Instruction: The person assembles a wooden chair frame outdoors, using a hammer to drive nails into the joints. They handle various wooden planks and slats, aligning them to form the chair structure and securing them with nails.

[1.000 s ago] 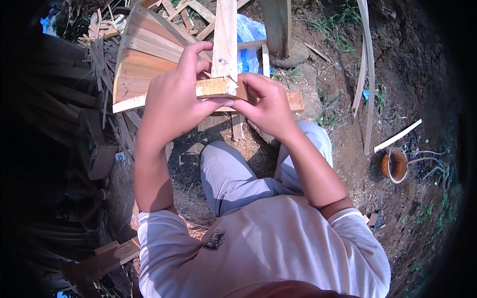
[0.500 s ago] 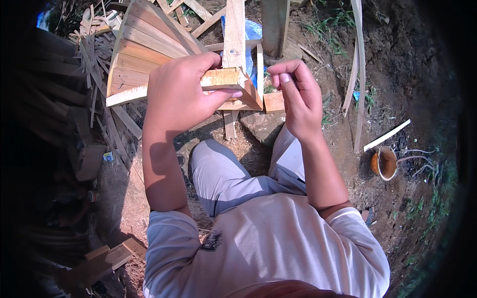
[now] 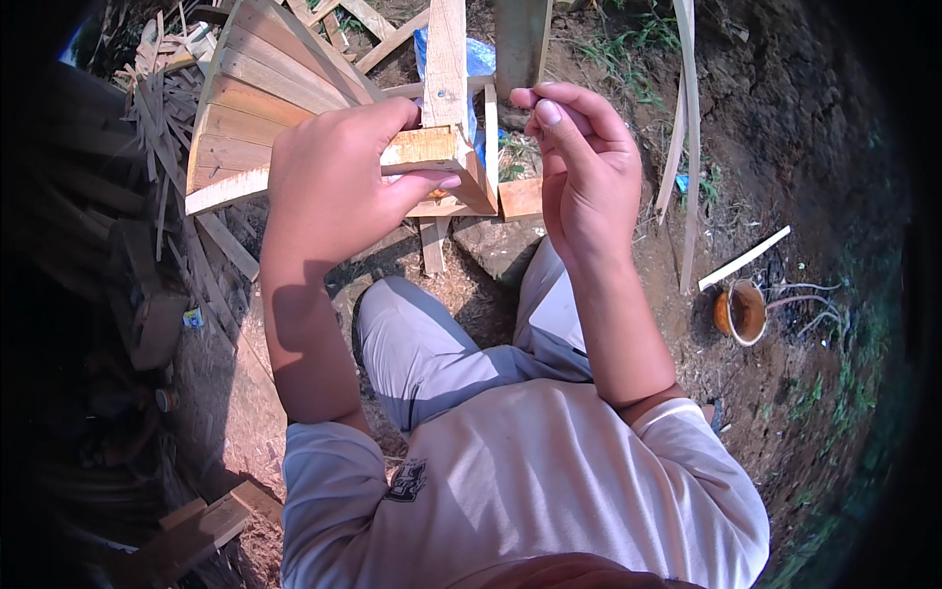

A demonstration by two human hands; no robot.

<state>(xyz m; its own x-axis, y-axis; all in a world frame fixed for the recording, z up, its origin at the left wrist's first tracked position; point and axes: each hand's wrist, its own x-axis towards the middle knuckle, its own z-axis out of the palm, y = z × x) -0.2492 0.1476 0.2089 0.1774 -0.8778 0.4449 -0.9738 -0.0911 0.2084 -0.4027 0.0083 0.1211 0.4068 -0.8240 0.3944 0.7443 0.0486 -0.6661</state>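
My left hand point(image 3: 329, 187) is wrapped round the thick near edge of a fan-shaped slatted wooden panel point(image 3: 260, 96), fingers over the top and thumb below. The edge's pale sawn end point(image 3: 422, 149) sticks out past the thumb. Behind it, an upright wooden post point(image 3: 444, 64) with a small round metal spot meets the wooden frame point(image 3: 478, 182). To the right of the post, apart from the wood, my right hand point(image 3: 597, 167) is raised with thumb and fingertips pinched together. What they hold, if anything, is too small to make out.
Loose wooden strips point(image 3: 152, 128) are heaped at the far left. An orange-brown bowl-like container point(image 3: 741, 312) lies tipped on the ground at right, beside a pale stick point(image 3: 746, 257). Long thin strips point(image 3: 689, 147) stand at far right. Wood blocks point(image 3: 201, 525) lie at lower left.
My right hand has risen slightly, its fingertips pinched closer together. My left hand keeps its grip on the panel. The whole view has shifted a little.
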